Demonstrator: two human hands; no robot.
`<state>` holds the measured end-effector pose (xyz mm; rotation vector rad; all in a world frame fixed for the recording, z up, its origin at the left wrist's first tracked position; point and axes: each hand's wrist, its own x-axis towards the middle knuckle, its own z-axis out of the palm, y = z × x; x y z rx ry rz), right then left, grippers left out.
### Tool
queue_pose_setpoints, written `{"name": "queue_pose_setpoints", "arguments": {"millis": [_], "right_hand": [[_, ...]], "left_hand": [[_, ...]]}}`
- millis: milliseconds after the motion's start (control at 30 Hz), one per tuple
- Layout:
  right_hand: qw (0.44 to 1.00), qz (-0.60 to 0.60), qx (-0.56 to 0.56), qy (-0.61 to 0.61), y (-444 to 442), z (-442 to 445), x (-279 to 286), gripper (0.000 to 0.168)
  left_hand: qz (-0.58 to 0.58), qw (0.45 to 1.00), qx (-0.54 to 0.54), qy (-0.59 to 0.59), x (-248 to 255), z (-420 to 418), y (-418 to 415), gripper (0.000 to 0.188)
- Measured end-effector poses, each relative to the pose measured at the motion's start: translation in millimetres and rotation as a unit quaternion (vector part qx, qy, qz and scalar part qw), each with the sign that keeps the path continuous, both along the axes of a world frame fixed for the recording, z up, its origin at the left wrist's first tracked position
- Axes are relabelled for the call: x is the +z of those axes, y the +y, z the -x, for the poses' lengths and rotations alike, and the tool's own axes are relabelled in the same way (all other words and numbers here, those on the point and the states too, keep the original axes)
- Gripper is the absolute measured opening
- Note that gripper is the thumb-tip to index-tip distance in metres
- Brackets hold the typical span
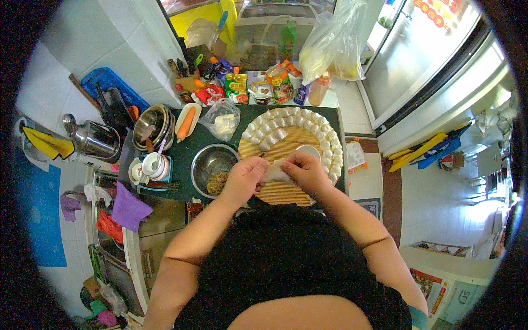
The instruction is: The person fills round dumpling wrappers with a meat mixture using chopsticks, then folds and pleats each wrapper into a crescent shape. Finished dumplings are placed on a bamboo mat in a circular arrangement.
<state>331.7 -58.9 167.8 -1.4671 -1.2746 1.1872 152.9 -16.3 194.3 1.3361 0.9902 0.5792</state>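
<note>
Between my two hands a thin pale dough wrapper (277, 172) is stretched over the near part of a round slatted bamboo mat (299, 142). My left hand (247, 175) pinches its left edge, and my right hand (305, 171) pinches the right edge. Rows of folded white dumplings (326, 144) curve along the mat's far and right rim, with a shorter row inside. A small white bowl (309, 151) sits just beyond my right hand, partly hidden by it. Left of the mat stands a steel bowl (208, 159) holding some minced filling (217, 182).
Behind the bowl lie a plastic bag with a pale block (224, 123) and a carrot (187, 123) on a white dish. Sauce pouches (236, 87) line the back. Stacked metal bowls (150, 126) and cups (153, 165) stand left. A filled plastic bag (334, 45) hangs at back right.
</note>
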Motion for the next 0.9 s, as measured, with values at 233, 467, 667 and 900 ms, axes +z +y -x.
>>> {"name": "queue_pose_setpoints", "arguments": {"millis": [233,467,667,900], "right_hand": [[0.996,0.083,0.028,0.005,-0.9,2.5,10.0,0.019],[0.998,-0.035,-0.009,-0.052,-0.9,1.7,0.6,0.017],[0.998,0.056,0.034,-0.022,3.7,-2.1,0.0,0.019],[0.999,-0.01,0.029,-0.031,2.7,-0.8,-6.0,0.019]], "left_hand": [[-0.114,0.99,-0.055,0.06,-10.0,3.2,3.6,0.014],[0.081,0.996,-0.029,-0.026,-11.7,2.2,6.9,0.011],[-0.024,0.996,-0.08,0.013,-18.8,6.6,12.6,0.008],[0.053,0.997,-0.053,-0.009,-10.7,0.4,15.2,0.011]]}}
